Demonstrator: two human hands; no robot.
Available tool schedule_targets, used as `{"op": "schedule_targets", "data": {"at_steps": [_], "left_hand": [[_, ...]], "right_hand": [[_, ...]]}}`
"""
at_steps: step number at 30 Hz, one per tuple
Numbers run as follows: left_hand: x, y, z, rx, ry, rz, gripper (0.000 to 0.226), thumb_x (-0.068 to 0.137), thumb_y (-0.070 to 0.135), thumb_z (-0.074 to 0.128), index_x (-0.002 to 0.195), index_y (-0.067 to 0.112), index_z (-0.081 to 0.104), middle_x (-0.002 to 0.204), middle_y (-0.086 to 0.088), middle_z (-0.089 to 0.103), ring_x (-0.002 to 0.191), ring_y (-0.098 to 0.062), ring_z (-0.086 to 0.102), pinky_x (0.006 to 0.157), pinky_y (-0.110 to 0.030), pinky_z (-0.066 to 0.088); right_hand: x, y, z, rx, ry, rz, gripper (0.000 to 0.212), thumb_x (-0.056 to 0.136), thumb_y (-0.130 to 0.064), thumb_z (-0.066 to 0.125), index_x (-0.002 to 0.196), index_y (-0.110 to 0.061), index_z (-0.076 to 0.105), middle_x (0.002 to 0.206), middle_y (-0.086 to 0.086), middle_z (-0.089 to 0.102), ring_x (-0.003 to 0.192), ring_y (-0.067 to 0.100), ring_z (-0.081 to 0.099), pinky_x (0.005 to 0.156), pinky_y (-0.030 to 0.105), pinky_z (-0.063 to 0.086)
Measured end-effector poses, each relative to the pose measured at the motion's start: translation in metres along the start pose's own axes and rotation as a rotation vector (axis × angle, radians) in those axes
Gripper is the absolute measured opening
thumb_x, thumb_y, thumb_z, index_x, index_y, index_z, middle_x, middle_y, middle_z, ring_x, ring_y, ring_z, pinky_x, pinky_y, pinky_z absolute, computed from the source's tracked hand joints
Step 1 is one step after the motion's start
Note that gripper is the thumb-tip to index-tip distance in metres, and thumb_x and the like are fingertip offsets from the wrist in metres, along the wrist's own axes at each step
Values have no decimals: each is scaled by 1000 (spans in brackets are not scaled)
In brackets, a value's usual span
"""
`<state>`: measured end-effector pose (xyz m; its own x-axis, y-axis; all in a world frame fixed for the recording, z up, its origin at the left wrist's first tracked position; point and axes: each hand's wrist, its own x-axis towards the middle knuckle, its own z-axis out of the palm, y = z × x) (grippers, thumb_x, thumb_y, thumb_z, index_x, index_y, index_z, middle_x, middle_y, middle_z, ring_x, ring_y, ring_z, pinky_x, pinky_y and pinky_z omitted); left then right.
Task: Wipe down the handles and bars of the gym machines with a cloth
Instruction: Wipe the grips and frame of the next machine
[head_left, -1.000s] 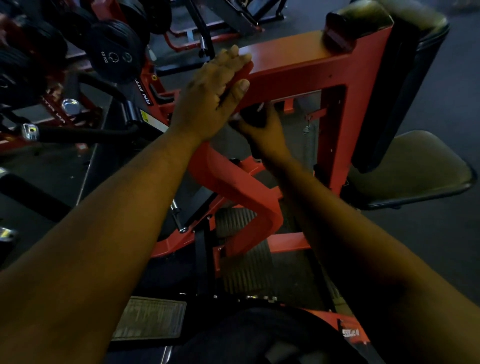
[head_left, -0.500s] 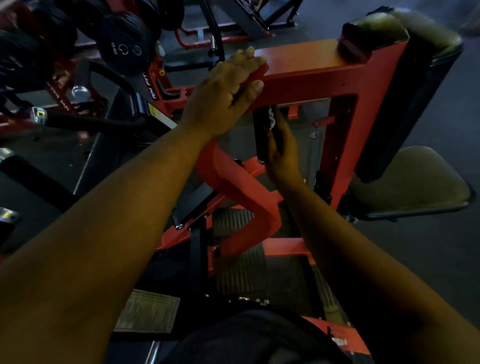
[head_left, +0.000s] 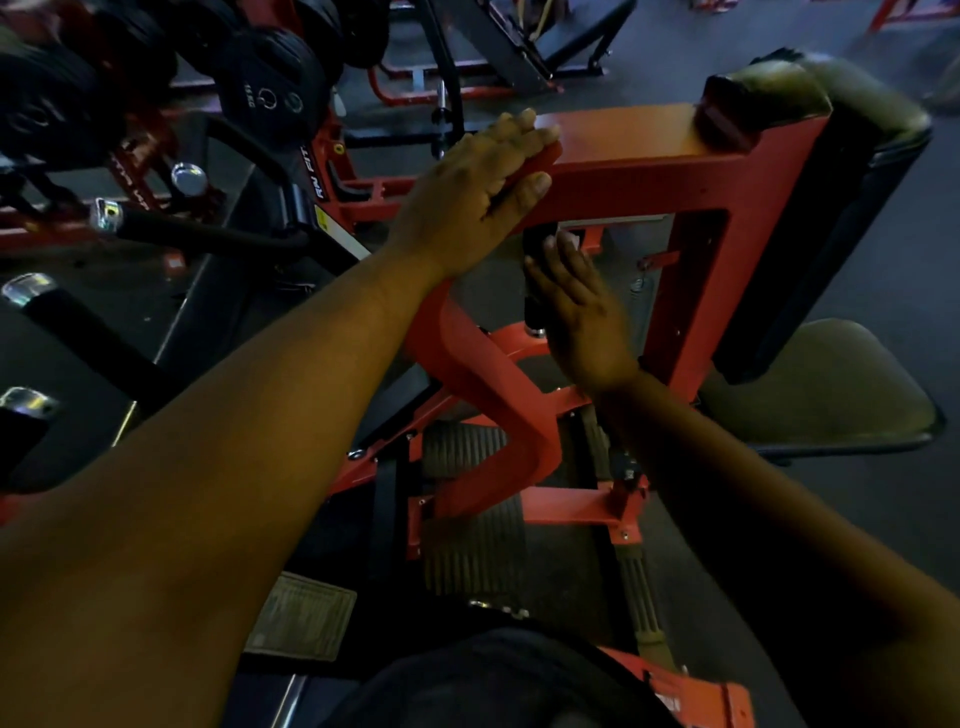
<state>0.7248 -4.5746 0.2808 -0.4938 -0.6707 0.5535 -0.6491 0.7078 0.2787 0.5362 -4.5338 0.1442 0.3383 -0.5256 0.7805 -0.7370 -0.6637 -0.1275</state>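
Your left hand (head_left: 467, 202) lies flat over the end of the red frame (head_left: 639, 156), thumb under its edge. Your right hand (head_left: 582, 312) presses straight fingers against the black handle (head_left: 535, 291) below it. A seat (head_left: 831, 384) sits right, weight plates (head_left: 270, 88) upper left.

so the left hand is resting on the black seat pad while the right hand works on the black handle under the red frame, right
Not quite. In the head view the left hand rests on the end of the red frame, not the black seat pad, which is untouched. The right hand is at the black handle under the frame.
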Motion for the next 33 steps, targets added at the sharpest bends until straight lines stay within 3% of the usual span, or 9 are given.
{"op": "schedule_targets", "data": {"at_steps": [4, 6, 8, 11, 17, 22, 26, 29, 33], "left_hand": [[0, -2, 1, -3, 6, 4, 59, 106, 55, 37, 154, 21, 45, 163, -7, 39, 153, -26, 33, 121, -52, 33], [0, -2, 1, -4, 5, 3, 58, 106, 53, 39, 154, 21, 46, 163, -8, 39, 153, -26, 32, 123, -48, 29], [0, -1, 0, -5, 2, -4, 58, 106, 53, 39, 154, 21, 46, 163, -8, 39, 153, -26, 32, 124, -45, 27], [-1, 0, 1, -10, -6, 0, 58, 106, 52, 39, 154, 20, 46, 163, -8, 38, 153, -26, 31, 125, -45, 26], [1, 1, 1, 1, -9, -9, 57, 107, 52, 39, 155, 21, 45, 163, -7, 38, 153, -24, 31, 124, -44, 30], [-1, 1, 0, 5, 2, 3, 59, 106, 52, 39, 154, 19, 46, 163, -9, 39, 153, -26, 31, 124, -44, 27], [-1, 0, 2, 4, -3, -2, 59, 106, 53, 38, 154, 19, 45, 163, -9, 38, 153, -26, 31, 122, -51, 31], [-1, -3, 3, 6, 6, 5, 59, 107, 53, 39, 154, 19, 45, 163, -9, 39, 153, -25, 32, 122, -51, 33], [1, -5, 3, 25, 0, 0, 62, 107, 56, 36, 156, 20, 43, 164, -8, 37, 153, -25, 31, 120, -52, 34]], "right_hand": [[-19, 33, 4, -375, -135, -211, 45, 112, -9, 28, 152, -4, 46, 159, 19, 41, 146, 42, 39, 115, 64, 36], [-30, 34, 8, -494, -199, -264, 46, 110, -10, 36, 156, -5, 41, 163, 15, 36, 150, 39, 34, 116, 65, 34], [-35, 32, 12, -628, -261, -327, 58, 107, -26, 50, 159, -7, 34, 167, 11, 30, 155, 32, 26, 117, 65, 30], [-18, 37, 3, -762, -269, -442, 74, 104, -52, 48, 162, -9, 27, 169, 9, 25, 157, 22, 17, 117, 67, 28], [40, 40, -11, -858, -239, -529, 55, 107, -44, 42, 145, -6, 54, 154, 13, 45, 148, 32, 36, 108, 68, 41], [12, 35, 5, -948, -357, -638, 77, 105, -62, 30, 142, 2, 52, 153, 23, 45, 154, 36, 27, 108, 79, 32], [3, 43, 3, -997, -418, -733, 56, 110, -38, 23, 146, -3, 48, 156, 18, 44, 154, 31, 29, 103, 77, 39], [3, 47, -2, -982, -353, -740, 51, 110, -17, 24, 160, -8, 29, 168, 15, 24, 157, 27, 19, 109, 78, 31], [-9, 42, 11, -881, -318, -669, 48, 109, -2, 23, 138, -10, 60, 154, 13, 50, 151, 29, 35, 107, 74, 38]]}}
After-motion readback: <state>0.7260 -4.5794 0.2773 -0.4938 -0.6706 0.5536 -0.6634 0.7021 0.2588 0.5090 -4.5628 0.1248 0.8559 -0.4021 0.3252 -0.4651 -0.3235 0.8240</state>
